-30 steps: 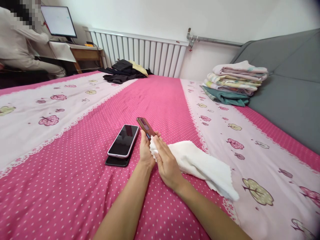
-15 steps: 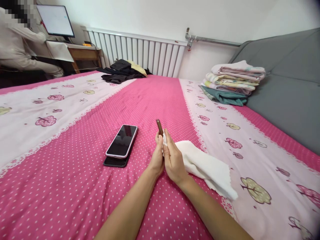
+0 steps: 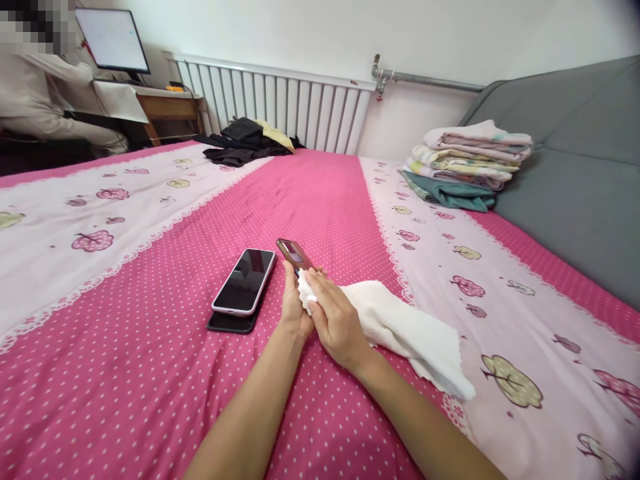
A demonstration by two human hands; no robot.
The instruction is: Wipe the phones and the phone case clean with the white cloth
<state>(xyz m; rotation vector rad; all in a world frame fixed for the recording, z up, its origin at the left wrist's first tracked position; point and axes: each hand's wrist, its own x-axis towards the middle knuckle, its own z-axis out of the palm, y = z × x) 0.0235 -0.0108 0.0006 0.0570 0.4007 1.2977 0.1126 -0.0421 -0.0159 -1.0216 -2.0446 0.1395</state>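
My left hand (image 3: 295,301) holds a smartphone in a brown case (image 3: 293,253), its back with the camera block turned up. On the back of that phone my right hand (image 3: 336,317) presses a bunched part of a white cloth (image 3: 305,290), fingers closed over it. To the right of my wrist, white cloth (image 3: 400,327) trails over the bed. Left of my hands lies a phone with a pale pink edge (image 3: 245,283), stacked on a dark phone (image 3: 231,325) that shows only along its edges.
The bed has a pink dotted cover (image 3: 320,193). Folded linens (image 3: 465,160) are stacked by the grey headboard (image 3: 585,147). Dark clothes (image 3: 245,140) lie near the radiator (image 3: 280,97). A person (image 3: 35,93) sits at a desk with a monitor (image 3: 113,41) at far left.
The brown phone was upright and edge-on between my palms; now it is tilted over to the left, back showing. My left hand has shifted left, with the right hand's fingers over the cloth.
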